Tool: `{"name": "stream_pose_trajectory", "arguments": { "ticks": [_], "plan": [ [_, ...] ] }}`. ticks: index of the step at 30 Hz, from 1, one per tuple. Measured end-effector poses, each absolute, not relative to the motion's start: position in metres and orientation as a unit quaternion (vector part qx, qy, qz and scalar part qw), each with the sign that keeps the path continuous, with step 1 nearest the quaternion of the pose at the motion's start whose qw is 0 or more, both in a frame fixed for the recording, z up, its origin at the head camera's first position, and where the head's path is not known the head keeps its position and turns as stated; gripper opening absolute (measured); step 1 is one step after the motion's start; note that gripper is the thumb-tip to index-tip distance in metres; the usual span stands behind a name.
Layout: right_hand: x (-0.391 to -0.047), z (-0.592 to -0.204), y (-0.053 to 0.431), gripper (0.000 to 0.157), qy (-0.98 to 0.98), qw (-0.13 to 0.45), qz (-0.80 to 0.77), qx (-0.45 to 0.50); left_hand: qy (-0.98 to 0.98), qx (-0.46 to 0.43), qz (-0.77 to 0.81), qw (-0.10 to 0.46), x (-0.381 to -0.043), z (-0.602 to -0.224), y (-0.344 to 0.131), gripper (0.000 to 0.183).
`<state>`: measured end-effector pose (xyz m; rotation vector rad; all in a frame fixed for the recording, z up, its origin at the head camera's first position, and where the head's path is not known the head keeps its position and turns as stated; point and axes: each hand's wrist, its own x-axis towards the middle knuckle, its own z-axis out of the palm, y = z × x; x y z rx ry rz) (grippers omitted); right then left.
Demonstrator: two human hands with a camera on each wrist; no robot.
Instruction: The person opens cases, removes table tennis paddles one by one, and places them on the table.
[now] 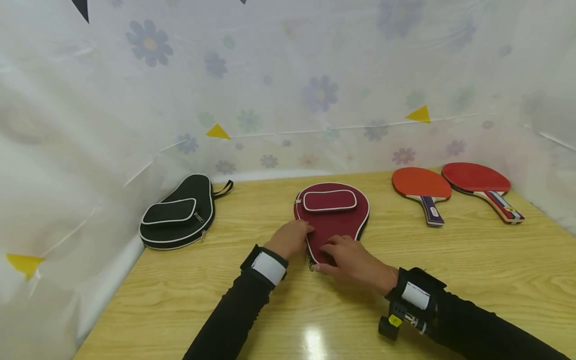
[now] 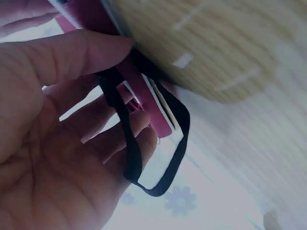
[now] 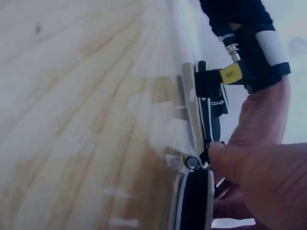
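Observation:
A maroon table-tennis paddle case (image 1: 330, 222) with white piping lies flat, its narrow end toward me. My left hand (image 1: 290, 237) grips its left edge, thumb on the side and fingers over the top. A black strap loop (image 2: 180, 158) hangs before those fingers in the left wrist view. On the narrow end is my right hand (image 1: 355, 262), fingers bent over the top and thumb at the tip. That thumb sits beside the metal zipper slider (image 3: 193, 162) in the right wrist view; whether it pinches the pull is hidden.
A black paddle case (image 1: 177, 220) with white piping and a wrist strap lies at the left. Toward the back right are an orange-red paddle (image 1: 420, 182) and a red paddle (image 1: 477, 177). Flower-printed sheeting (image 1: 288, 90) walls the wooden table (image 1: 472, 270).

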<state>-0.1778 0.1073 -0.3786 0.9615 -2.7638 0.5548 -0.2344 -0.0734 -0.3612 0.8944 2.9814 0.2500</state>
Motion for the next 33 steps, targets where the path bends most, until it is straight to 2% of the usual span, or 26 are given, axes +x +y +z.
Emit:
{"name": "stream_pose_trajectory", "arguments": {
  "ticks": [7,16,18,24,28,33],
  "plan": [
    [-0.175,-0.378,0.104,0.040,-0.930,0.099,0.156,0.316,0.962,0.265,0.060,0.001,-0.235,-0.360,-0.074,0.024],
    [-0.183,-0.363,0.116,0.029,-0.929,0.048,0.136,0.340,0.959,0.280,0.032,-0.009,-0.234,-0.356,-0.074,0.007],
    [-0.187,-0.361,0.121,0.027,-0.928,0.035,0.141,0.342,0.960,0.279,0.032,-0.011,-0.233,-0.356,-0.074,0.009],
    [-0.197,-0.358,0.133,0.005,-0.931,0.003,0.147,0.335,0.959,0.280,0.053,-0.008,-0.231,-0.358,-0.073,0.024],
    [-0.202,-0.358,0.140,0.009,-0.937,-0.020,0.161,0.309,0.954,0.287,0.088,0.018,-0.229,-0.357,-0.076,0.032],
    [-0.208,-0.360,0.150,0.011,-0.939,0.000,0.148,0.310,0.944,0.305,0.111,0.054,-0.229,-0.359,-0.080,0.043]
  ]
}}
